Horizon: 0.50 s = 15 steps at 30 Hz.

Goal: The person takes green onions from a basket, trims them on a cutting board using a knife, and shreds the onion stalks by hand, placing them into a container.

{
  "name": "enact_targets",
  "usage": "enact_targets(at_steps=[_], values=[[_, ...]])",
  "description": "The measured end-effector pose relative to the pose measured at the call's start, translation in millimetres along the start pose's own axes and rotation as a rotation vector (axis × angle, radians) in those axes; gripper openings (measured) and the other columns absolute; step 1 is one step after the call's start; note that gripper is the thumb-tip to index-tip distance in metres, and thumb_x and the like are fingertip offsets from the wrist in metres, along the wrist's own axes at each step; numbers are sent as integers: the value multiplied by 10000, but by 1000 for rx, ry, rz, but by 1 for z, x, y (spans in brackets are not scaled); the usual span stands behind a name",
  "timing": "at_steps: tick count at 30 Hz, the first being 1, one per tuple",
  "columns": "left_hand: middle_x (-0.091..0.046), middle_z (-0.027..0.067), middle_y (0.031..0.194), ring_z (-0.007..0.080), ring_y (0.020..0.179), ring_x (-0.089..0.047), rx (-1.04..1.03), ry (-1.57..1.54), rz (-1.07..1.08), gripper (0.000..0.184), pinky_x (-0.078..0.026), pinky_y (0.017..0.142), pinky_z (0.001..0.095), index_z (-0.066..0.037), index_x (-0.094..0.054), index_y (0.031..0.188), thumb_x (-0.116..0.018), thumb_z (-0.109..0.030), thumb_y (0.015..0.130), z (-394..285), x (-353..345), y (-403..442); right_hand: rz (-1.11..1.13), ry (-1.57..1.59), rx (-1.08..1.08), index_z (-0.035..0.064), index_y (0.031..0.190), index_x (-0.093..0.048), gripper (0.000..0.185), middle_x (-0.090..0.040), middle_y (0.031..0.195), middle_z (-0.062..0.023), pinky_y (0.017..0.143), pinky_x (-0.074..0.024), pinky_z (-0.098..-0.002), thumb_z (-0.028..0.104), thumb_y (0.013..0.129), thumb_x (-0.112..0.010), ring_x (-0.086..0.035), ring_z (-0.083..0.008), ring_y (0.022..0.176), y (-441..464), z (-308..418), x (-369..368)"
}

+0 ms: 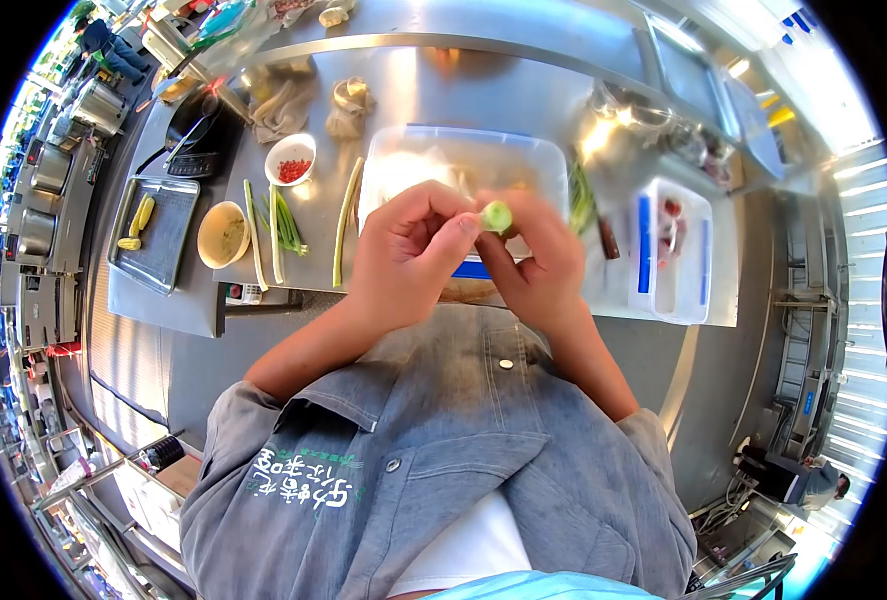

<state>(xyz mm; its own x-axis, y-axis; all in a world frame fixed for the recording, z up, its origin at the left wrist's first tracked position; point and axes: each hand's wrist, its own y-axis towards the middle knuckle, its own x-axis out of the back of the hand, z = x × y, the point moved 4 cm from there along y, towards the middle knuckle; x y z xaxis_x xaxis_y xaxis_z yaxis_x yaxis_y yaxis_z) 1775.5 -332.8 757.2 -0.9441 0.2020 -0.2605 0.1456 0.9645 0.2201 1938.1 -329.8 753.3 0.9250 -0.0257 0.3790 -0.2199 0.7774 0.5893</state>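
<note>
Two bare hands work above a steel worktable (318,205). The left hand (408,262) has its thumb and forefinger clamped on a short, pale-green, round-ended vegetable piece (496,217); its other fingers curl together toward the palm. The right hand (543,255) meets the piece from the right, fingers bent; exactly where its fingertips press cannot be told. The piece is between the hands, raised above the near side of a clear plastic container with a blue rim (483,133). Left of the container lie long pale-green stalks (346,225) and a small white bowl (272,150) of red pieces; right of it, near the table's edge, is a white lidless box with blue latches (644,245). For sound handling, the grip should probably stay light and close to the end being worked, lest the crisp flesh bruise or slip.
</note>
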Motion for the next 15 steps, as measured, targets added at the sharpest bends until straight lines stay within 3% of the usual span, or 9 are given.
enact_targets(at_steps=[2, 5, 8, 11, 13, 15], values=[[-603, -16, 869, 13, 721, -500, 0, 82, 6, 44, -411, 623, 201, -18, -616, 990, -597, -33, 1027, 4, 2, 7, 35, 455, -194, -14, 1236, -672, 333, -716, 1100, -99, 765, -598, -290, 54, 931, -787, -719, -156, 861, -6, -8, -4], [-603, -7, 863, 30, 726, -513, -4, 281, 14, 48, -423, 619, 215, -26, -612, 945, -593, -5, 985, 4, -2, 8, -27, 648, -263, -33, 1237, -657, 279, -696, 1105, -70, 794, -597, -292, 115, 1011, -729, -701, -137, 866, -6, -11, -9], [-597, 12, 826, 72, 704, -530, -73, 494, 51, 47, -441, 615, 242, -30, -608, 900, -614, 10, 926, 8, 0, 9, -102, 620, -387, -35, 1225, -655, 255, -694, 1082, -60, 750, -579, -285, 178, 1088, -626, -675, -124, 818, -5, -9, -2], [-604, 50, 797, 147, 673, -565, -149, 740, 56, 52, -471, 612, 294, -32, -606, 855, -646, 1, 863, 27, 16, 7, -204, 562, -326, -32, 1211, -655, 253, -703, 1057, -75, 673, -536, -257, 183, 1117, -559, -633, -103, 747, -5, -12, 20], [-616, 73, 791, 192, 661, -591, -170, 882, 29, 57, -489, 610, 330, -33, -607, 832, -661, -15, 836, 45, 32, 8, -326, 544, -245, -40, 1208, -656, 294, -721, 1066, -132, 614, -498, -255, 206, 1134, -513, -611, -119, 694, 0, -14, 42], [-670, 105, 840, 270, 720, -659, -39, 1216, 61, 64, -529, 642, 404, -48, -639, 828, -690, -79, 807, 73, 55, 10, -437, 577, -196, -45, 1218, -649, 306, -727, 1101, -193, 598, -503, -275, 209, 1136, -499, -619, -152, 683, -1, -22, 72]])
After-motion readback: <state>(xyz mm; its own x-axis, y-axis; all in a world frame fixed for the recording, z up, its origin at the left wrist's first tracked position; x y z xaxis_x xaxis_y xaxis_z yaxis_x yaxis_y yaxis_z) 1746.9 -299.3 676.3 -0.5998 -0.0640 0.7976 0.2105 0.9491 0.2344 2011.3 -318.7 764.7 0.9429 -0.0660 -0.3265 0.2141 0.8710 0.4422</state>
